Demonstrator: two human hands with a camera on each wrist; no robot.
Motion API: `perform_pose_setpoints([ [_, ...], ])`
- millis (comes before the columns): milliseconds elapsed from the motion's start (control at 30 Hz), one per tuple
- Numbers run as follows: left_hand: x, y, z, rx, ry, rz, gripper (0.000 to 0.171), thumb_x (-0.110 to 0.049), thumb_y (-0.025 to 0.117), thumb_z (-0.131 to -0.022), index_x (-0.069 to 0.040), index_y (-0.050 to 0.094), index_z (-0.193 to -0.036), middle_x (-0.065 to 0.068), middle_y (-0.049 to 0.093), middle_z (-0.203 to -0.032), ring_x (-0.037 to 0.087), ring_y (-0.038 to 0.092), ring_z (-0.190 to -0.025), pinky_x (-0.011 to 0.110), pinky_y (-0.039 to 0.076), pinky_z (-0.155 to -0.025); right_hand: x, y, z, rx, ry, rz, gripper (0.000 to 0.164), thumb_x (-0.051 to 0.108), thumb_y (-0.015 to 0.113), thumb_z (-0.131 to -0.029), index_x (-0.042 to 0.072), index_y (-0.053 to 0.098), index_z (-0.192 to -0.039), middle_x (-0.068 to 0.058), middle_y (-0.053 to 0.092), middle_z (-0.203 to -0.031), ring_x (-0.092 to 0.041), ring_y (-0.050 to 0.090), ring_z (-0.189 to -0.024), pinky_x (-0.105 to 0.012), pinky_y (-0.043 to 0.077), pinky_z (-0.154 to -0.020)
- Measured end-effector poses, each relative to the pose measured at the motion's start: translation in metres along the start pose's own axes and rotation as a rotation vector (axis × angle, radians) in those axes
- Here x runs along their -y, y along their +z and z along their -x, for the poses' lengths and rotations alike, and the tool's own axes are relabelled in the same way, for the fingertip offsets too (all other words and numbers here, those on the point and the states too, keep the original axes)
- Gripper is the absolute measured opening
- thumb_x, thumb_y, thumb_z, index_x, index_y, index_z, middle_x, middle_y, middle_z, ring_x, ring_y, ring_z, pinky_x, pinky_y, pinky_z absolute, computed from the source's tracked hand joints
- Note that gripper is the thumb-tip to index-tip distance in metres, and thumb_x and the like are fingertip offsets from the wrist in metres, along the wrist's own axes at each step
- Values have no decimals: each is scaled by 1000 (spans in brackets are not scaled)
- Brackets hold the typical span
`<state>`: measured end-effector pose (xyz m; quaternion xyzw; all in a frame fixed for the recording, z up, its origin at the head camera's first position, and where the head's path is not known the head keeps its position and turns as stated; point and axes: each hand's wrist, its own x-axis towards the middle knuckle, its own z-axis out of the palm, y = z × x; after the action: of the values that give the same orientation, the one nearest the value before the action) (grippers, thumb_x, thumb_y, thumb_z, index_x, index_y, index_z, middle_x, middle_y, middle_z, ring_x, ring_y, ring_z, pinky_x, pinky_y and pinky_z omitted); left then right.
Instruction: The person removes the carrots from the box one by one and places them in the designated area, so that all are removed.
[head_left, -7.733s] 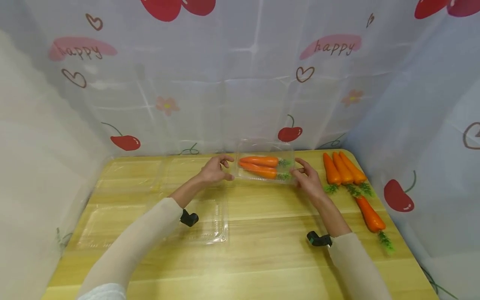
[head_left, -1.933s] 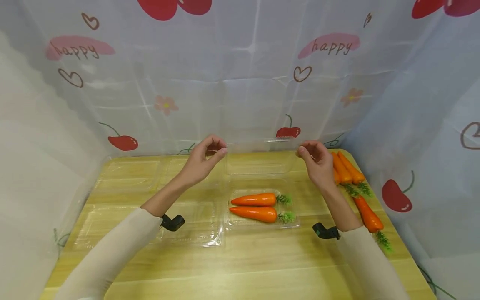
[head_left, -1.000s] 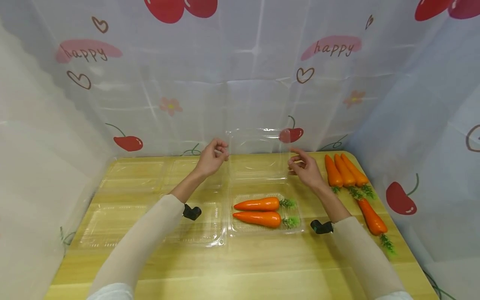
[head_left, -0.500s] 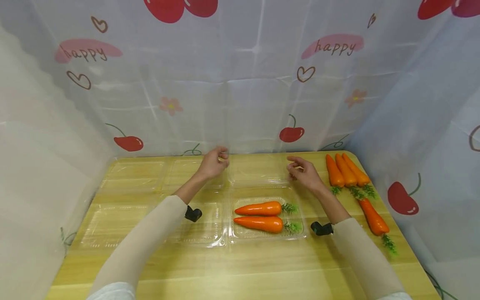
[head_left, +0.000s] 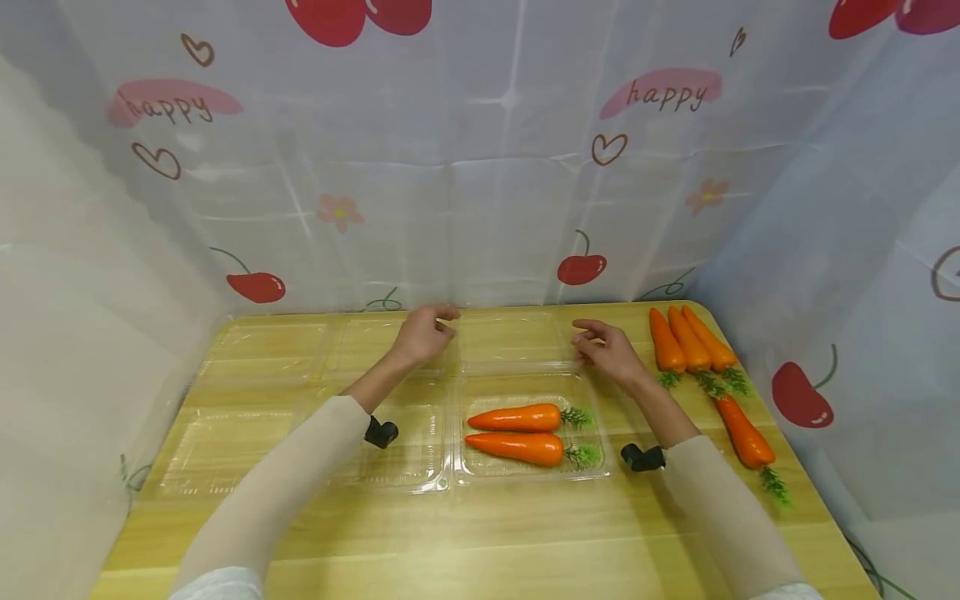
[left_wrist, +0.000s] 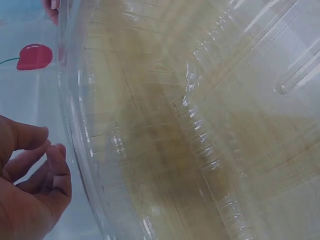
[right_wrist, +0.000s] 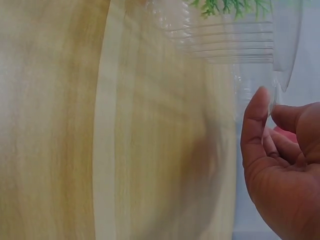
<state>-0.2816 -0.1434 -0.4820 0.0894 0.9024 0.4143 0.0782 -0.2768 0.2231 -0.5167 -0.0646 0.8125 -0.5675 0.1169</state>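
Note:
Two orange toy carrots [head_left: 517, 417] with green tops lie side by side in the base of a clear plastic clamshell box [head_left: 528, 478] in the head view. Its lid [head_left: 512, 340] lies folded back behind the base. At the lid's left edge is my left hand [head_left: 426, 335], fingers loosely curled; in the left wrist view, that hand [left_wrist: 35, 182] stands a little apart from the clear rim, with nothing seen between its fingers. My right hand [head_left: 607, 350] is at the lid's right edge. The right wrist view shows thumb and forefinger [right_wrist: 256, 117] pinching a clear plastic edge.
Further clear clamshell boxes [head_left: 442, 483] stand opened on the left half of the wooden table [head_left: 480, 550]. Several more carrots [head_left: 742, 433] lie along the right side. A printed curtain [head_left: 510, 192] hangs behind the table.
Earlier both hands held the box with the carrots inside, its lid over them. It was set down and its lid raised; in the last second the lid swung back and down, both hands lowering.

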Motion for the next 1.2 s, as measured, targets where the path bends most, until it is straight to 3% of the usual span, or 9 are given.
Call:
perform_pose_setpoints([
  [133,-3,-1,9,47,119,17,27,-13,67,-106,-8,72,-132,17,72,-136,33,73,-114,45,63,-94,1,-5,4,-20,24,63,51,18,55,-114,-7,45,-158,-33,58,-131,-19,68,-88,-24,61,-78],
  [300,-6,-5,34,145,297,-37,20,-13,72,-103,-11,76,-123,14,77,-125,28,72,-106,47,61,-93,3,-11,17,-56,11,184,50,27,55,-114,-2,51,-155,-29,58,-139,-41,68,-107,-31,60,-83],
  [433,-9,-4,55,196,358,-128,22,-16,77,-101,-13,77,-123,8,76,-124,27,69,-107,49,59,-98,6,-10,33,-134,-107,294,41,25,60,-112,3,61,-146,-25,62,-138,-41,64,-115,-31,55,-90],
  [567,-12,0,73,240,381,-215,24,-22,79,-100,-18,77,-124,2,73,-126,28,67,-112,46,57,-99,18,-1,53,-192,-309,433,26,23,69,-107,8,73,-128,-14,72,-126,-32,61,-112,-41,46,-97],
  [667,-16,3,87,251,398,-280,24,-25,79,-101,-20,78,-124,-1,72,-126,26,66,-114,43,56,-99,29,11,63,-120,-470,527,15,20,73,-104,13,78,-117,-5,76,-115,-28,61,-108,-48,47,-96],
  [767,-19,5,100,242,421,-345,24,-28,78,-101,-20,78,-123,-2,72,-125,23,64,-117,44,57,-101,38,23,70,47,-560,587,13,19,74,-103,14,78,-115,-1,77,-112,-25,65,-105,-47,55,-94],
  [867,-21,7,111,226,430,-397,22,-29,78,-101,-21,79,-121,-2,72,-124,23,62,-118,46,57,-102,43,35,73,232,-524,648,19,24,73,-105,15,76,-121,1,75,-115,-22,68,-104,-44,60,-92],
  [967,-20,8,118,215,422,-419,22,-31,78,-101,-21,79,-121,-2,72,-124,22,61,-117,46,57,-101,46,45,76,349,-462,734,25,30,72,-106,16,74,-126,1,74,-121,-19,69,-108,-43,60,-95],
  [1200,-16,11,125,226,435,-430,23,-33,82,-98,-23,79,-118,-4,71,-128,19,57,-116,45,55,-100,46,55,76,385,-418,860,29,32,74,-103,19,73,-129,2,73,-125,-18,67,-111,-45,58,-100],
])
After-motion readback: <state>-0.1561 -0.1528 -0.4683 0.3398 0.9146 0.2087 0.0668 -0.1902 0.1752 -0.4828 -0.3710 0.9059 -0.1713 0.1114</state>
